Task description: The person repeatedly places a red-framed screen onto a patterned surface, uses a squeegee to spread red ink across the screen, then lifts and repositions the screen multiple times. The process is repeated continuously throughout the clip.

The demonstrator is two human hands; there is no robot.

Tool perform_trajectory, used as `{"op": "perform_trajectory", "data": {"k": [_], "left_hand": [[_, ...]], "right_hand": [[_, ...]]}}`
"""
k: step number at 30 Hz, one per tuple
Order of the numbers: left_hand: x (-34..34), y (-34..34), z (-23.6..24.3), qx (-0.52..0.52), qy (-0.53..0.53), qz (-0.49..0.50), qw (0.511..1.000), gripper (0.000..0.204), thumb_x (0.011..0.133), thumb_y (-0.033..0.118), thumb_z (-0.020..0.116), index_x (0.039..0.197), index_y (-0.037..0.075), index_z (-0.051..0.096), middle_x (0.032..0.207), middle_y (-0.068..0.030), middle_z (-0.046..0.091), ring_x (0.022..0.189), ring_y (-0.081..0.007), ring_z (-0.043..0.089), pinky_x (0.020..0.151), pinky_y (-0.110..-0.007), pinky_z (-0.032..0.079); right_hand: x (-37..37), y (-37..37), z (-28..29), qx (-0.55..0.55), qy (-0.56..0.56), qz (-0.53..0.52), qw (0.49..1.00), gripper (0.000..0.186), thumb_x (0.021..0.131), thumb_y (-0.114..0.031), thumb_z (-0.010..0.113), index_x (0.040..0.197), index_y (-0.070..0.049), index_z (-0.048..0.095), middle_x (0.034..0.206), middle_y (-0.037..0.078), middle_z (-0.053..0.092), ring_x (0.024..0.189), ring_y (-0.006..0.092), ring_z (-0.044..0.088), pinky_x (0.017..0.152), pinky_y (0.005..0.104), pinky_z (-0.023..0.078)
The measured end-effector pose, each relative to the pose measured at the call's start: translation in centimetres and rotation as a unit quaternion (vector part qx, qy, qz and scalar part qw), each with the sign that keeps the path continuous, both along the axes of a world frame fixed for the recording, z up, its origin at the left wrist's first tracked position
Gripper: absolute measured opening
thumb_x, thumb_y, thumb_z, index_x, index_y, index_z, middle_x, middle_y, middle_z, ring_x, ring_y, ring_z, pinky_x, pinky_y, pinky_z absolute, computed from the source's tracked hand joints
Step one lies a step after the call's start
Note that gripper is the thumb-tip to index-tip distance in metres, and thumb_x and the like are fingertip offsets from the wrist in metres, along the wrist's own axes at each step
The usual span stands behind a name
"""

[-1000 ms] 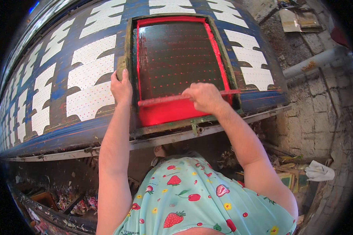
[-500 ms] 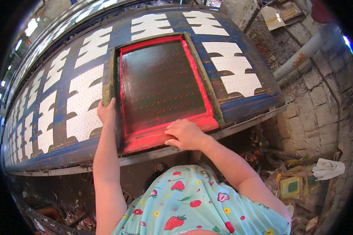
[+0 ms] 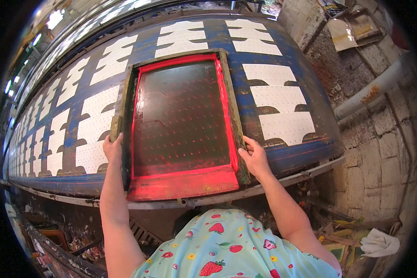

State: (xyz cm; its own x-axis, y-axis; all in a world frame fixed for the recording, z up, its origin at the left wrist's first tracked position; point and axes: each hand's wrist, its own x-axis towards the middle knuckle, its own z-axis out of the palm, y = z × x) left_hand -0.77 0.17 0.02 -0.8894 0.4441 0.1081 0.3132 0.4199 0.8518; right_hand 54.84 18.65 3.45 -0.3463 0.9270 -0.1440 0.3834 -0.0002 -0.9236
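A framed printing screen (image 3: 183, 113), its dark mesh dotted and bordered in bright red, lies across the long table. My left hand (image 3: 113, 147) has its fingers closed round the frame's left side. On the opposite side, my right hand (image 3: 255, 158) grips the frame's lower right edge, thumb toward me. White fabric pieces with curved cut-outs and small dots lie beside the screen, one group (image 3: 280, 104) to its right and another (image 3: 96, 127) to its left. Whatever lies under the screen is hidden by the dark mesh.
The blue-stained table (image 3: 292, 160) runs away to the left with several rows of white pieces. A metal rail (image 3: 306, 176) follows its near edge. At right are a grey pipe (image 3: 373, 92), a brick wall (image 3: 363, 153) and a white cloth (image 3: 380, 243) above scattered scraps.
My right hand has gone from the screen's red near border to the frame's right side. My left hand stays on the left side. The screen sits straighter and slightly nearer in view.
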Motion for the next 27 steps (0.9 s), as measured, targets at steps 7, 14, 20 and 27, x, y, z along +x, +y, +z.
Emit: {"op": "perform_trajectory", "data": {"k": [7, 14, 20, 27], "left_hand": [[1.1, 0.2, 0.9, 0.054, -0.054, -0.025, 0.997, 0.035, 0.099, 0.021, 0.090, 0.121, -0.004, 0.078, 0.102, -0.0062, 0.080, 0.090, -0.0143, 0.071, 0.084, -0.033, 0.056], [0.9, 0.0, 0.7, 0.057, -0.061, -0.028, 0.996, 0.034, 0.101, 0.018, 0.087, 0.126, -0.004, 0.078, 0.108, -0.0066, 0.080, 0.094, -0.0145, 0.071, 0.089, -0.033, 0.056], [1.1, 0.4, 2.5, 0.068, -0.152, -0.004, 0.986, 0.034, 0.102, 0.013, 0.085, 0.131, -0.004, 0.076, 0.112, -0.0066, 0.081, 0.099, -0.0151, 0.074, 0.093, -0.033, 0.056], [5.7, 3.9, 6.2, 0.124, -0.208, -0.017, 0.970, 0.031, 0.102, 0.010, 0.084, 0.130, -0.001, 0.077, 0.110, -0.0061, 0.082, 0.094, -0.0145, 0.075, 0.086, -0.031, 0.057]], "right_hand": [[-2.2, 0.1, 1.1, 0.078, -0.079, 0.020, 0.994, 0.046, 0.100, -0.020, 0.081, 0.142, -0.002, 0.076, 0.135, 0.021, 0.076, 0.130, 0.0373, 0.071, 0.116, 0.0454, 0.054], [-3.2, 0.2, 2.6, -0.020, -0.062, -0.044, 0.997, 0.029, 0.100, -0.001, 0.078, 0.129, -0.001, 0.083, 0.131, 0.009, 0.073, 0.101, 0.0113, 0.070, 0.094, 0.0294, 0.057], [-2.0, -0.1, 5.6, 0.029, -0.013, -0.039, 0.999, 0.025, 0.100, -0.010, 0.080, 0.123, -0.008, 0.086, 0.132, 0.020, 0.077, 0.126, 0.0306, 0.074, 0.108, 0.0393, 0.057], [2.4, 4.1, 6.3, 0.062, -0.021, -0.047, 0.997, 0.022, 0.100, -0.015, 0.080, 0.120, -0.008, 0.086, 0.116, 0.015, 0.078, 0.105, 0.0279, 0.077, 0.095, 0.0386, 0.061]]}}
